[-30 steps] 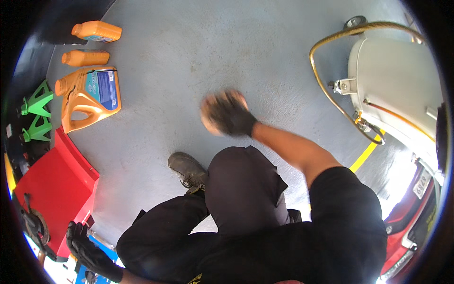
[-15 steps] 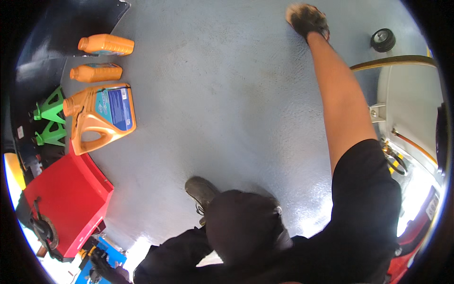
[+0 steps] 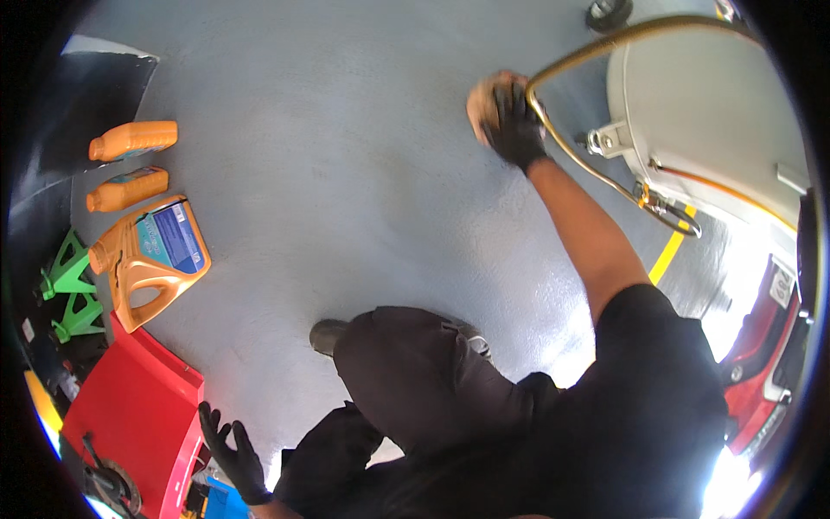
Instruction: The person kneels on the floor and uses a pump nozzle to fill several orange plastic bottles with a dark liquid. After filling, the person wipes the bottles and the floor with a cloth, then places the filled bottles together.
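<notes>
On the grey floor (image 3: 346, 164), my right hand (image 3: 519, 131), in a black glove, presses a tan rag (image 3: 481, 108) that is partly blurred. Its fingers curl over the rag, beside a bent hose. Down at the lower left, my left hand (image 3: 235, 451), also gloved in black, is raised with its fingers spread. It holds nothing and is nearest to the edge of a red metal piece (image 3: 130, 402). My bent knee (image 3: 406, 363) in dark trousers is between the two hands.
Two small orange bottles (image 3: 134, 140) and a large orange jug (image 3: 160, 259) with a blue label are at left. Green jack stands (image 3: 69, 275) are behind them. At right are a pale tank (image 3: 709, 121), its looping hose (image 3: 596, 52), a black wheel (image 3: 609, 14) and a red vehicle (image 3: 756, 372).
My right hand has come nearer and a little to the left with the rag. The left hand has risen from beside the blue surface, fingers spreading. The view has shifted to the right.
</notes>
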Demonstrator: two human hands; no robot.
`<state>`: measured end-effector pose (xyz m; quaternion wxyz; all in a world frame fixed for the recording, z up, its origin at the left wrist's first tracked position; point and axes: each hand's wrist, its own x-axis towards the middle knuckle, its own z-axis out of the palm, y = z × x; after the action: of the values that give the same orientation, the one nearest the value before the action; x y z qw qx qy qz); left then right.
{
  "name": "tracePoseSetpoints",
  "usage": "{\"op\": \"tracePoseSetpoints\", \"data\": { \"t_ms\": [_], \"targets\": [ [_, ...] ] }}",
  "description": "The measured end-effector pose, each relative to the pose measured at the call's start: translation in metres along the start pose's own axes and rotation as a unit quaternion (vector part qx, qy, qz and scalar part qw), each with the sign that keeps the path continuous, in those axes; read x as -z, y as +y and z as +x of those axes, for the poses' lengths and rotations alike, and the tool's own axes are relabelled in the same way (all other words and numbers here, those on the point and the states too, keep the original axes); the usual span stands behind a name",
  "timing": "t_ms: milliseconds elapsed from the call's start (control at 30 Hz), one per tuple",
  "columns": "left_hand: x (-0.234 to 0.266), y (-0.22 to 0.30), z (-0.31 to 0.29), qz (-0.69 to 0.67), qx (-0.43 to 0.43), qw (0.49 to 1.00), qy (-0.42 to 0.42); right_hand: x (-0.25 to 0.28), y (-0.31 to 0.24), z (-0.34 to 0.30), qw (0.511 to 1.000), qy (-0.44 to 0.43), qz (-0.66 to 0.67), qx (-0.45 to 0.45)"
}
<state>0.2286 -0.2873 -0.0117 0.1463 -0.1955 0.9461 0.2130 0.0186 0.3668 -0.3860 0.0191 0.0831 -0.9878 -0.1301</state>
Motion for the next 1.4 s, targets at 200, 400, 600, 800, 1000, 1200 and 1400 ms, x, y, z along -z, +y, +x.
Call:
{"op": "tracePoseSetpoints", "data": {
  "t_ms": [200,400,600,800,1000,1200,1400],
  "targets": [
    [-0.016,0.047,0.016,0.025,-0.095,0.993,-0.073,0.053,-0.118,-0.065,0.975,-0.101,0.197,-0.027],
    [0.036,0.067,0.003,0.023,-0.109,0.993,-0.043,0.045,-0.019,-0.204,0.958,-0.207,0.196,-0.031],
    [0.041,0.101,-0.003,-0.096,-0.107,0.989,0.019,-0.02,-0.076,-0.079,0.955,-0.243,-0.006,-0.172],
    [0.057,0.142,-0.014,-0.713,-0.103,0.666,-0.193,0.145,-0.179,0.02,0.755,-0.185,0.629,0.019],
    [0.051,0.147,-0.016,-0.745,-0.145,0.631,-0.16,0.412,-0.243,0.022,0.309,-0.086,0.943,0.093],
    [-0.009,0.121,-0.038,-0.543,-0.179,0.816,-0.089,0.496,-0.313,-0.024,0.579,0.319,0.698,0.275],
    [0.017,0.147,-0.049,-0.401,-0.142,0.877,-0.223,0.462,-0.317,-0.015,0.618,0.136,0.756,0.167]
  ]
}}
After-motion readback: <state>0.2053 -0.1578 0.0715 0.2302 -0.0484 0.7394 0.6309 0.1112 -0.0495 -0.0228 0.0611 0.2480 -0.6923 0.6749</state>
